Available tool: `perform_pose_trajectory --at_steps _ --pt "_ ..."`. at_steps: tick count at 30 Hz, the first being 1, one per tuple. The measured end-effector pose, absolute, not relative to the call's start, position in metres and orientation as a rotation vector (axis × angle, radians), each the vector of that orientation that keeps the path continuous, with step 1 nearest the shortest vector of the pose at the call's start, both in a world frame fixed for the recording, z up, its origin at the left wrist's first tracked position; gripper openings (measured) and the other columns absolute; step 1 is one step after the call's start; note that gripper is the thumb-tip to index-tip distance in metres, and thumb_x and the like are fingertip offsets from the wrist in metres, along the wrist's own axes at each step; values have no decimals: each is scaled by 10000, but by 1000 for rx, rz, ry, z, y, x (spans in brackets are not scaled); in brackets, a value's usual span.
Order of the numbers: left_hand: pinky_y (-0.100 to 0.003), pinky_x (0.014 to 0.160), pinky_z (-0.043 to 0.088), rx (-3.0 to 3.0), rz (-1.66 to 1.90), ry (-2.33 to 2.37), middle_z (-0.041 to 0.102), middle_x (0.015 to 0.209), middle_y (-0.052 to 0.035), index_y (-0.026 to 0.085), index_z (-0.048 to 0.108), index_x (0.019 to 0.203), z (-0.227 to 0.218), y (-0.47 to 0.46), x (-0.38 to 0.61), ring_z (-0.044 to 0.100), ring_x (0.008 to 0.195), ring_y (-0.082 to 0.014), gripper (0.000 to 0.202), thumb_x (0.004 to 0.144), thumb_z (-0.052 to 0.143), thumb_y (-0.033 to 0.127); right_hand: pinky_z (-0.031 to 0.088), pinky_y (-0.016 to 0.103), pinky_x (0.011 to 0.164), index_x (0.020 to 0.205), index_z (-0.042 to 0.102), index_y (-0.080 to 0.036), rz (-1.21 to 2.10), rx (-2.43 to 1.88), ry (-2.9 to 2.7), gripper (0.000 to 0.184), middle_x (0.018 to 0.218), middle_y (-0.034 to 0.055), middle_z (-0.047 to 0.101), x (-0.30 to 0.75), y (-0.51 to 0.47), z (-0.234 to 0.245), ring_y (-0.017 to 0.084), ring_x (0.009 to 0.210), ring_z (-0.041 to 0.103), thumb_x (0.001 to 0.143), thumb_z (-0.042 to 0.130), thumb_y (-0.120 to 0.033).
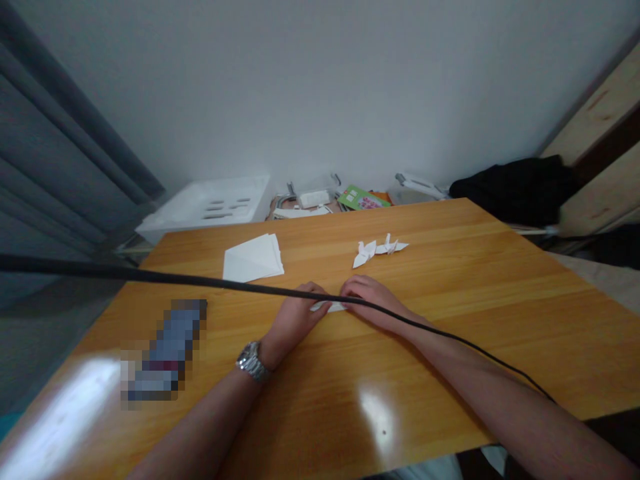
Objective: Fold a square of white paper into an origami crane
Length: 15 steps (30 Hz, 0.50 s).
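Note:
Between my two hands, in the middle of the wooden table [440,267], lies a small piece of folded white paper [336,307]. My left hand [301,312], with a metal watch on its wrist, has its fingers closed on the paper's left end. My right hand [369,299] grips the right end, its fingers curled over it. Most of the paper is hidden by the fingers and by a black cable crossing in front. Just beyond my right hand, two folded white paper cranes [366,252] rest side by side on the table.
Left of the cranes lies a stack of white paper sheets [253,259]. A pixelated dark object [173,350] is at the table's left. A black cable [200,280] runs across the view. Behind the table are a white plastic tray [210,207], a green booklet [361,199] and black cloth [515,190].

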<state>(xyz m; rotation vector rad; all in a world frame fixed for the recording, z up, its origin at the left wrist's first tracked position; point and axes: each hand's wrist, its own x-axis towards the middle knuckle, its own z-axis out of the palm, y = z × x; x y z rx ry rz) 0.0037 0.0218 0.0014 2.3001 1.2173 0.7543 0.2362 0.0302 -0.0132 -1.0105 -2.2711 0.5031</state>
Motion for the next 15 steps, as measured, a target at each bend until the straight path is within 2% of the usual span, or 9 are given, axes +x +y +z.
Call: perform_pose_trajectory --at_steps 3,10,15 --pt "-318 812 494 2345 708 1271 674 939 -61 194 748 916 1 22 6 625 890 -202 114 927 639 221 463 322 836 923 664 -177 468 -983 -2295 32 949 59 674 235 32 -16 203 925 604 922 670 -209" --pt "-326 825 492 2480 680 1239 676 969 -65 195 730 969 0 20 9 623 905 -207 134 958 599 221 473 310 798 945 686 -176 306 -961 -2362 119 935 68 688 233 29 -15 201 893 612 984 591 -237" --pt "-324 806 501 2569 675 1199 671 960 -69 182 700 926 1 18 10 618 900 -205 132 960 573 197 481 305 753 912 679 -169 151 -953 -2436 102 881 66 691 232 28 -16 200 839 616 968 599 -195"
